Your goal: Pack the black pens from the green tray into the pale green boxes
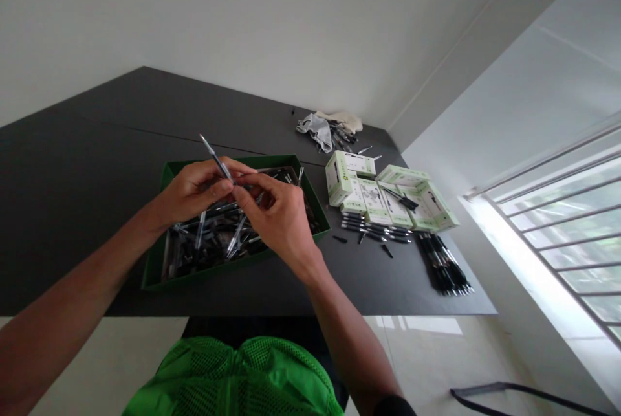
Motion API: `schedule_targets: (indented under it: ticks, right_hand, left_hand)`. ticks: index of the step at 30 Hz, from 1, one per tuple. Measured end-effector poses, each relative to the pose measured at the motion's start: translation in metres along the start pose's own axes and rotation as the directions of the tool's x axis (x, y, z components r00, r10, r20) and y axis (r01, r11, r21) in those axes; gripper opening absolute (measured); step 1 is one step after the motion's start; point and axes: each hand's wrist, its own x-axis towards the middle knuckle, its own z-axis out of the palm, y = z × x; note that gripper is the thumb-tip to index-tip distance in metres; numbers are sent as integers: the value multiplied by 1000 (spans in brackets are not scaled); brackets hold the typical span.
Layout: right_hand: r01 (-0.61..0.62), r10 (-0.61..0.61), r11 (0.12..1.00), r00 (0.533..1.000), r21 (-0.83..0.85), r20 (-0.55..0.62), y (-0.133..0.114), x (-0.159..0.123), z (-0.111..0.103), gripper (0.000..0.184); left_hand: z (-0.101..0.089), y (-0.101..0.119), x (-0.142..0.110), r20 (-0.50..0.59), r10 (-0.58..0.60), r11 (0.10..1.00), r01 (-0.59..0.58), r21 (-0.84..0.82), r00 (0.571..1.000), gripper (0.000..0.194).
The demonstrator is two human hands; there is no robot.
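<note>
Above a green box (317, 212) heaped with loose pens and pen parts (233, 235), my two hands meet. A slim pen with a pale tip (212, 152) slants up and to the left between them. My left hand (201, 186) is closed around its barrel. The fingers of my right hand (276, 209) are pinched at its lower end, where the grip hides that part of the pen.
Green-and-white cartons (371, 199) stand to the right, with a few pens on top. Rows of black pens (376, 228) lie before them, and a bundle of pens (441, 264) sits near the right corner. Crumpled cloths (315, 130) and more pens are at the back.
</note>
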Motion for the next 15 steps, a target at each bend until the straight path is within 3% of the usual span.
schedule_targets:
  ticks: [5,7,9,11,13,15]
  right_hand:
    - [7,-9,995,1000,-98,-22,2,-10,-14,21]
    - [-13,-17,979,989,-203,-144,9,-19,-36,27]
    - [-110,-16,934,938,-341,-347,25,-28,-71,35]
    - [-282,-37,805,854,-522,-519,50,-35,-114,36]
    - [-413,-9,631,843,-657,-538,80,-39,-155,30]
    - [-541,115,467,822,-700,-558,108,-41,-187,33]
  left_hand:
    - [1,2,-2,68,-47,999,47,-8,997,40]
    - [2,5,-1,47,-97,994,99,-49,994,43]
    - [3,9,0,34,-116,989,119,-88,993,47]
    - [4,10,2,80,-109,990,115,-81,991,49]
    - [5,10,3,166,-81,996,87,-28,983,48]
    - [4,9,4,246,-55,998,50,23,968,45]
